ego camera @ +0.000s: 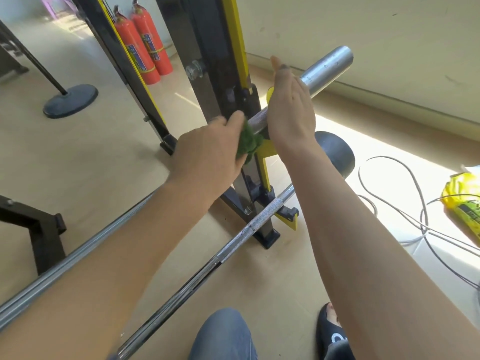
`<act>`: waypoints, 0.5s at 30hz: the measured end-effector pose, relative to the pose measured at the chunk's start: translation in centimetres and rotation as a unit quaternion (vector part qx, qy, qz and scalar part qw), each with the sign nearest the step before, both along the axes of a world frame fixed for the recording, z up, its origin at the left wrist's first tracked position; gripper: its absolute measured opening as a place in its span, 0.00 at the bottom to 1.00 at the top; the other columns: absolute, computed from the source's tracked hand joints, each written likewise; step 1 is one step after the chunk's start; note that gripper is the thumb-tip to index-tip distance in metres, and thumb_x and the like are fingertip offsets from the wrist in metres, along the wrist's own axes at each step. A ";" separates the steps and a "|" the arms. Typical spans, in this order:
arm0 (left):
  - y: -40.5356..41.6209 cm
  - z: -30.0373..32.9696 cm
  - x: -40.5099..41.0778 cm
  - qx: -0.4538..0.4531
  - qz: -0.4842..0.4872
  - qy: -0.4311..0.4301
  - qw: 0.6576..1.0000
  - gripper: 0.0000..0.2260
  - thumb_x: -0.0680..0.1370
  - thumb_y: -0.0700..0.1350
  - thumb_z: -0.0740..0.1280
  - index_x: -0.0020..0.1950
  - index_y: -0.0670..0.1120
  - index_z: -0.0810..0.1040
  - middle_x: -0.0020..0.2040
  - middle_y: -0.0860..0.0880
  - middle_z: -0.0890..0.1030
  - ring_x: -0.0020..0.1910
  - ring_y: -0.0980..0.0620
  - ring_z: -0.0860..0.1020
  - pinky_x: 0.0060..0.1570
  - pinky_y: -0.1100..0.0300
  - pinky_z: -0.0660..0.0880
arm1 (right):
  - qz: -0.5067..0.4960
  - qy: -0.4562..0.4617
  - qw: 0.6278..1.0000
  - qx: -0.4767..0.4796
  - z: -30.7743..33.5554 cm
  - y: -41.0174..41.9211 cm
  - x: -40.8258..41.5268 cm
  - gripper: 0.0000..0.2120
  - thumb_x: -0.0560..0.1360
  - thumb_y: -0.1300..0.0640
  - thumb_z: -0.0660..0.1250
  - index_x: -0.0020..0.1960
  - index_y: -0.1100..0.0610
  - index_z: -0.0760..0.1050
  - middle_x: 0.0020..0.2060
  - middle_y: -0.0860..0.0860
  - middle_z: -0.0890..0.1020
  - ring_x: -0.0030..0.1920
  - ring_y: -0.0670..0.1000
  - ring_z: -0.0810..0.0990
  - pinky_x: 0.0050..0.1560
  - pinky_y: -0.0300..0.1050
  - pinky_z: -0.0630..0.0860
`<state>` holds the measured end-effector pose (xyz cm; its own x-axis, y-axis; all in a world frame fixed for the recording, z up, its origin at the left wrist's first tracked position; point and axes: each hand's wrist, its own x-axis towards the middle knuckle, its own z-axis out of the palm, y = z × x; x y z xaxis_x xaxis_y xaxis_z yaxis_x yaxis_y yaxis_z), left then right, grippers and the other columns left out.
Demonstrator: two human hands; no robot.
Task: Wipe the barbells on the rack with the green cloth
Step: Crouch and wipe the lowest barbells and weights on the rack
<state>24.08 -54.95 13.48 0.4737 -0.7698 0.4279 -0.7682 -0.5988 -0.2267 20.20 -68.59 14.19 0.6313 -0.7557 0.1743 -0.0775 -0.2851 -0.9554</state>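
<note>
Your way along the upper barbell [327, 70] is open toward its sleeve end — the black-and-yellow rack upright [218, 74] blocks the left. Below, a lower barbell [246, 229] and loose cables [405, 203] crowd the floor.

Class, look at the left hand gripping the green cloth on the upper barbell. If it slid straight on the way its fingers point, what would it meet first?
Most likely the black rack upright. The left hand presses the green cloth against the upper barbell right beside that post, though depth is hard to judge.
</note>
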 end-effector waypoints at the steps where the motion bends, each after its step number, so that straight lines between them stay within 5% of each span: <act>1: 1.1 0.0 0.0 0.004 -0.001 -0.003 1.000 0.17 0.76 0.53 0.68 0.60 0.48 0.68 0.45 0.47 0.76 0.33 0.44 0.72 0.28 0.60 0.54 | -0.001 -0.003 1.000 0.019 0.0 -0.1 0.0 0.25 0.84 0.51 0.42 0.76 0.45 0.65 0.73 0.44 0.70 0.75 0.46 0.61 0.76 0.52 0.58; 8: -1.1 0.6 0.1 0.024 -0.060 -0.060 0.996 0.17 0.68 0.48 0.77 0.52 0.46 0.75 0.43 0.46 0.78 0.38 0.43 0.78 0.29 0.57 0.63 | 0.046 -0.058 0.978 0.195 1.0 -1.3 -0.5 0.23 0.83 0.43 0.45 0.72 0.39 0.71 0.67 0.44 0.75 0.66 0.49 0.71 0.68 0.53 0.67; 11: -5.0 1.0 0.7 0.002 -0.106 -0.061 0.993 0.19 0.66 0.44 0.79 0.53 0.42 0.78 0.43 0.42 0.81 0.40 0.40 0.80 0.35 0.52 0.76 | 0.072 -0.080 0.969 0.222 0.6 -1.6 -0.9 0.21 0.83 0.42 0.48 0.70 0.39 0.72 0.67 0.43 0.75 0.68 0.49 0.72 0.71 0.55 0.66; 15: -5.2 0.4 1.0 -0.050 -0.114 -0.054 0.991 0.19 0.65 0.42 0.78 0.52 0.42 0.76 0.44 0.43 0.80 0.41 0.41 0.79 0.35 0.51 0.76 | 0.069 -0.068 0.975 0.200 0.5 -1.2 -0.8 0.24 0.81 0.39 0.48 0.72 0.39 0.70 0.71 0.44 0.72 0.71 0.49 0.69 0.73 0.57 0.64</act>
